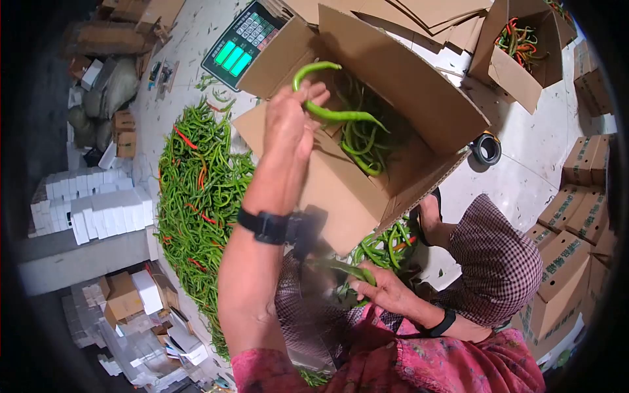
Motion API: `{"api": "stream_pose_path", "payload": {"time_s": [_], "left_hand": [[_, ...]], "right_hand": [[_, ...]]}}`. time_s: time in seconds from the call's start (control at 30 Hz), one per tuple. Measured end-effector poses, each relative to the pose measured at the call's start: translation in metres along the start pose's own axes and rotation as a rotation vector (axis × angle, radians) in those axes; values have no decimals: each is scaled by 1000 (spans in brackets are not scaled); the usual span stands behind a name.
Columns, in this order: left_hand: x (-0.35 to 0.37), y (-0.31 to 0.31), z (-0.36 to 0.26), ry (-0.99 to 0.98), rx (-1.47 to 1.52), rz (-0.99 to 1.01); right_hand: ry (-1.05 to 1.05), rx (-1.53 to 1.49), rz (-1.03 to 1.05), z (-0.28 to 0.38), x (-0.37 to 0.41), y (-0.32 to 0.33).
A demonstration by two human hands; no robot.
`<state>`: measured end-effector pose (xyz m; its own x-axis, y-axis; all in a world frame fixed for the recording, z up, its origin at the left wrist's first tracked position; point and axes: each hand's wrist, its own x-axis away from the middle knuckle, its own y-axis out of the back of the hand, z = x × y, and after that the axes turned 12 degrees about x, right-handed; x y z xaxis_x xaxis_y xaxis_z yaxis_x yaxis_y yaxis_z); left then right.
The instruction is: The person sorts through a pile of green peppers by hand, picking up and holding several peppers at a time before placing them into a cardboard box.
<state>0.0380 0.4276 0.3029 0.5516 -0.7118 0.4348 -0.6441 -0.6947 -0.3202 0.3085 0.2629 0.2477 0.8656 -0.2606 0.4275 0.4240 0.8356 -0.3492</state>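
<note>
My left hand [291,121] is over the near edge of an open cardboard box [406,85]. A long curved green pepper [341,116] lies against its palm and loops round its fingers, some of which are spread. More green peppers [360,147] lie inside the box. Lower down, my right hand [386,288] grips a green pepper [354,270], blurred at one end. Beyond it, loose green peppers with a few red ones [390,245] show beside the box. A large heap of green peppers [196,190] covers the floor to the left.
A scale with lit green displays [232,56] stands by the box's upper left. A tape roll [486,149] lies to the right. Another box [521,69] holds red and green peppers. Stacked cartons [563,262] line the right side; white boxes [98,203] are at the left.
</note>
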Motion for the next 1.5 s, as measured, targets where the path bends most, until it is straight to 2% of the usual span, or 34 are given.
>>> {"api": "stream_pose_path", "payload": {"time_s": [0.03,0.07,0.1,0.13,0.2,0.27,0.3,0.33,0.4,0.43,0.47,0.53,0.6,0.63,0.7,0.73,0.77,0.8,0.87,0.93,1.0,1.07,1.1,1.17,1.2,1.23,1.3,1.4,1.47,1.5], "left_hand": [[-14,8,10,71,14,-82],[-28,16,21,144,28,-164],[-40,21,29,63,23,-220],[-53,25,37,66,19,-217],[-82,35,55,30,124,-507],[-116,63,96,22,-60,-623],[-112,51,105,21,-258,-662],[-116,46,114,22,-260,-661],[-124,42,131,-70,-470,-481],[-108,21,110,30,-502,-382],[-105,10,93,134,-425,-273],[-93,-14,56,243,-369,-205],[-79,-20,26,185,-377,-27],[-73,-24,13,188,-368,-32],[-64,-31,-5,16,-884,264],[-62,-29,-8,33,-870,254],[-62,-27,-8,-101,-1093,399],[-63,-26,-7,-244,-1308,549],[-64,-29,1,-160,-1234,593],[-72,-32,12,64,-1071,798],[-78,-44,27,44,-1134,827],[-77,-63,37,111,-1569,791],[-81,-65,49,99,-1572,822],[-84,-65,66,81,-1618,886],[-85,-67,74,44,-1674,942],[-87,-70,80,-91,-1963,1290],[-84,-69,90,-55,-1973,1251],[-89,-63,105,37,-1996,1225],[-93,-60,105,-208,-2017,1485],[-93,-60,106,-205,-2014,1486]], "right_hand": [[1,141,34,5,3,3],[3,135,30,-1,2,3],[21,190,7,-12,1,1],[37,245,-17,-19,-1,1],[-42,230,55,-22,-2,2],[203,395,-55,-32,-5,0],[206,395,-58,-30,-4,2],[130,359,-14,-26,-2,2],[48,310,27,-27,-2,4],[37,326,1,-28,-1,4],[25,345,-19,-29,0,4],[21,343,-7,-26,-2,9],[14,343,-2,-22,-5,14],[4,333,12,-20,-5,17],[-25,328,41,-12,-3,27],[-37,322,62,-5,-4,31],[-51,316,79,-3,-5,33],[-74,321,81,-17,-6,32],[140,484,-19,-52,-6,26],[135,453,-33,-59,-7,26],[129,419,-56,-58,-11,24],[239,591,-266,-50,-16,24],[223,592,-264,-53,-14,25],[-37,467,-28,-61,-7,26],[-49,465,-28,-64,-3,24],[-116,325,-93,-67,2,23],[-210,144,-177,-67,7,25],[-239,161,-161,-62,13,29],[-253,163,-157,-62,14,29],[-258,165,-155,-61,14,29]]}}
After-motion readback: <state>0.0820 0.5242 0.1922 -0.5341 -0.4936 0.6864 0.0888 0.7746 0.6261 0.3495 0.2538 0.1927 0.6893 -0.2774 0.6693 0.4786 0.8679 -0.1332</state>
